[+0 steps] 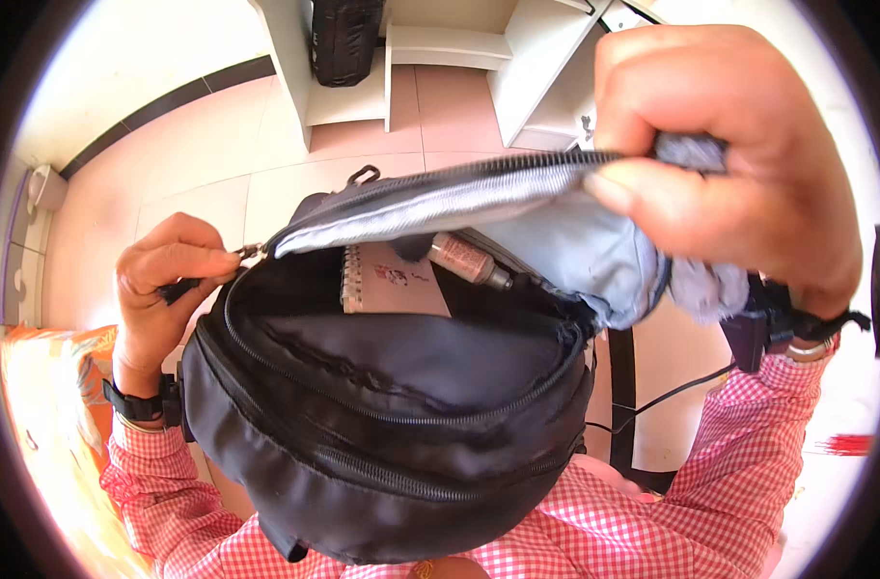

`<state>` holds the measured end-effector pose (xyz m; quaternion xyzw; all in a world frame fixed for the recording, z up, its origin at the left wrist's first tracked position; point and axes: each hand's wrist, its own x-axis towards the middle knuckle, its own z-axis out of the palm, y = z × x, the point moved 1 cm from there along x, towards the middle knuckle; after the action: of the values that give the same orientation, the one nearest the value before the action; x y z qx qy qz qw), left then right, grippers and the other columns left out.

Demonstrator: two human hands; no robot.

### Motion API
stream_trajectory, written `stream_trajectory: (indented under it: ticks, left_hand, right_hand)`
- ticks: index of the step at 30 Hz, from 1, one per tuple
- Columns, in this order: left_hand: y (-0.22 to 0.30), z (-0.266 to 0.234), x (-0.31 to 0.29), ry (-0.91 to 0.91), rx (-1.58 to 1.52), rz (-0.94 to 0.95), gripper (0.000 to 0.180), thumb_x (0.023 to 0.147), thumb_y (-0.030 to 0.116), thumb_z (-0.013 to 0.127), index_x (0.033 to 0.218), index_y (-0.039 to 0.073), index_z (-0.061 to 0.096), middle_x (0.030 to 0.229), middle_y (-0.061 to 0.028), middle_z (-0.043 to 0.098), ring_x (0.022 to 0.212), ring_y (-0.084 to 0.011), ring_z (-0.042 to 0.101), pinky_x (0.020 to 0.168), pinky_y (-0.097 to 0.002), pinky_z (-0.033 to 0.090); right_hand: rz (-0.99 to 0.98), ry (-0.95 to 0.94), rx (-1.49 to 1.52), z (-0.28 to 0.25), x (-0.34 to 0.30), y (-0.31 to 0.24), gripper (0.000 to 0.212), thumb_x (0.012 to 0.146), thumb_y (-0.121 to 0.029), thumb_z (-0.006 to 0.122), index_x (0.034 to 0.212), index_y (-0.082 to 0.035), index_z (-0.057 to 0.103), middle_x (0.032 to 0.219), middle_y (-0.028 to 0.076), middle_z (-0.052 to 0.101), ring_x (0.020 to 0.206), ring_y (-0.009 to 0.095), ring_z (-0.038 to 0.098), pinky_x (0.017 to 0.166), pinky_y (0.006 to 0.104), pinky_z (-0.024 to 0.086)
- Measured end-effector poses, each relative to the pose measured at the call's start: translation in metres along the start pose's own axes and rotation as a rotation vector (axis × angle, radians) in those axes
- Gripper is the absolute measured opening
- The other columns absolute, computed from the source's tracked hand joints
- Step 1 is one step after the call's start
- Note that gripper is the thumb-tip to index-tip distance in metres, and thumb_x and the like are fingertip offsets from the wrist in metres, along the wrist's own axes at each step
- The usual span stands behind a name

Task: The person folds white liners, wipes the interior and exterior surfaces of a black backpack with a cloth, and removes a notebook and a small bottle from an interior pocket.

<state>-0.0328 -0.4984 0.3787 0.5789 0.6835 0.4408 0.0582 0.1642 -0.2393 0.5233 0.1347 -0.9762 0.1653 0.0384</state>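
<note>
A black backpack (382,511) rests in front of me with its main compartment unzipped and gaping. At its left end my left hand (175,265) pinches a zipper pull (252,253). My right hand (729,145) is closed round the far rim of the opening and holds that zipped edge up, baring the pale blue-grey lining (565,241). A grey bunched piece (691,151) pokes out of the right fist. Inside the compartment lie a small spiral notepad (394,282) with a pink cover and a small pinkish bottle (467,261) with a silvery end.
Beyond the bag stands a white shelf unit (450,43) holding a black bag (345,43), on a tiled floor (199,207). A black cable (672,394) runs at the right. Orange patterned cloth (59,386) lies at the left. Both wrists carry dark straps.
</note>
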Motion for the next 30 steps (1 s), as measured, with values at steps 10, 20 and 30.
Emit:
stream_trajectory:
  ticks: [10,20,30]
  left_hand:
    - [0.006,0.004,-0.02,0.038,0.005,-0.089,0.022,0.067,-0.01,0.069,0.084,0.003,0.068,0.078,-0.0055,0.058,0.068,-0.0125,0.056,0.058,-0.0219,0.042]
    - [0.079,-0.012,0.006,0.015,0.255,0.1,0.033,0.068,-0.011,0.045,0.095,-0.003,0.062,0.092,-0.0176,0.055,0.077,-0.0247,0.053,0.065,-0.0289,0.041]
    - [0.084,0.027,0.003,-0.747,-0.052,0.273,0.031,0.081,0.026,0.064,0.094,-0.002,0.064,0.094,-0.0154,0.062,0.09,-0.0319,0.059,0.082,-0.0413,0.045]
  right_hand:
    - [-0.049,0.104,0.071,0.009,-0.01,-0.015,0.012,0.058,-0.001,0.062,0.062,0.001,0.05,0.057,0.008,0.043,0.05,0.022,0.043,0.047,0.0323,0.031]
    - [-0.056,0.114,0.035,0.01,-0.005,-0.012,0.012,0.061,-0.001,0.062,0.062,0.001,0.05,0.057,0.007,0.043,0.05,0.019,0.043,0.048,0.031,0.031]
    - [-0.068,0.122,0.033,0.007,0.004,-0.014,0.012,0.065,-0.002,0.061,0.063,0.0,0.05,0.058,0.005,0.044,0.05,0.016,0.042,0.048,0.0297,0.031]
